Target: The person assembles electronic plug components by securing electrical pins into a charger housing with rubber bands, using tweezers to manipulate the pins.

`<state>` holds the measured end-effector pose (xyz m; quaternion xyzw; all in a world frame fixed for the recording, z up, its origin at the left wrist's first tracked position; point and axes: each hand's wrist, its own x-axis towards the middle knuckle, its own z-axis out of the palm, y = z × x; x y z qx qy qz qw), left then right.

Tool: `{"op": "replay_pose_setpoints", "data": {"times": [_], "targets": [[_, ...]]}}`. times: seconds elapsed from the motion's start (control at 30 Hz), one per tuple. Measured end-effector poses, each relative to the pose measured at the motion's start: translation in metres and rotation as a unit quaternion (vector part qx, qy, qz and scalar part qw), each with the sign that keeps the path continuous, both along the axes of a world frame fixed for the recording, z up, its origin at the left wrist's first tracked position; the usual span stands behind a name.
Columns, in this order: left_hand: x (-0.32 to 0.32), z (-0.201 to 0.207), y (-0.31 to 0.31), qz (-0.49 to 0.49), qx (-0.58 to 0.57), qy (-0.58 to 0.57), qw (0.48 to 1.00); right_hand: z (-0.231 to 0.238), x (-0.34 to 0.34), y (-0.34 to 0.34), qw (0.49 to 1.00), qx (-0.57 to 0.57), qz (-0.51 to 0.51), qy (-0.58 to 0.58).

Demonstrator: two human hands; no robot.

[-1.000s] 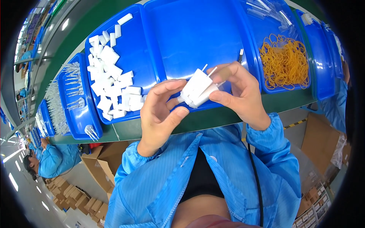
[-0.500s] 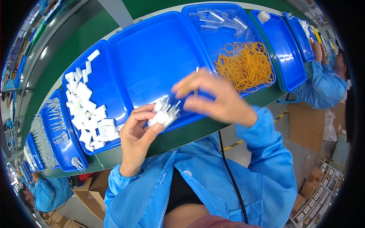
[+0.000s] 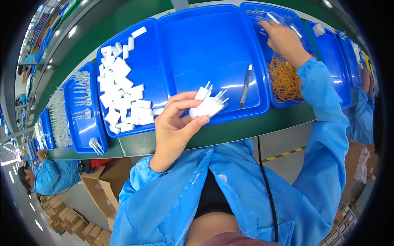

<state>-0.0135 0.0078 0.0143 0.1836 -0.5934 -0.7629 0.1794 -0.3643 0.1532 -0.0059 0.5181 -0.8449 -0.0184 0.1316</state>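
Observation:
My left hand (image 3: 174, 127) is closed around a small bundle of white block-like pieces (image 3: 208, 107) with thin prongs sticking out toward the upper right. It hangs over the near edge of the wide blue tray (image 3: 201, 45). My right hand (image 3: 285, 41) reaches into the far right tray, thumb and forefinger apart, beside clear plastic tubes (image 3: 295, 29). Its palm and wrist pass over a heap of tan rubber bands (image 3: 283, 82), partly covering it. Whether its fingertips touch a tube cannot be made out.
A slim metal tool (image 3: 246, 86) lies in the wide tray. Left of it, a tray holds many white blocks (image 3: 119, 86); farther left, trays hold pronged white parts (image 3: 82, 96). Blue trays (image 3: 334, 69) continue at right. Co-workers (image 3: 53, 174) sit at both ends. An open carton (image 3: 106, 184) stands below.
My right hand has moved from beside the bundle, up and right to the clear tubes. My left hand still holds the bundle. The whole view has shifted, so the trays appear farther right.

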Motion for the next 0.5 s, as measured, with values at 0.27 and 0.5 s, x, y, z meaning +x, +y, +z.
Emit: {"op": "replay_pose_setpoints", "data": {"times": [0.27, 0.5], "targets": [[0.011, -0.012, -0.003, 0.049, -0.146, 0.012, 0.988, 0.061, 0.150, -0.012, 0.845, -0.251, 0.109, -0.459], [0.010, -0.008, 0.001, 0.038, -0.170, 0.002, 0.985, 0.042, 0.178, -0.013, 0.800, -0.219, 0.165, -0.534]]}}
